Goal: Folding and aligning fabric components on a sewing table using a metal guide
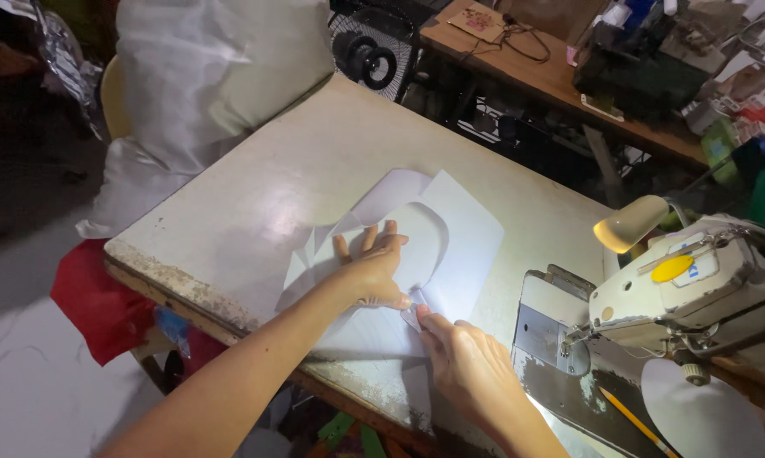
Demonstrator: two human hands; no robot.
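A cream industrial sewing machine (696, 288) sits right, a yellow pencil (633, 417) below it. A black fan (369, 51) stands behind; red cloth (98, 305) hangs left

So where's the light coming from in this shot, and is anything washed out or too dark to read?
Head view: the lamp on the sewing machine blows out the white pieces under both hands; left hand stays readable; the floor at upper left is nearly black.
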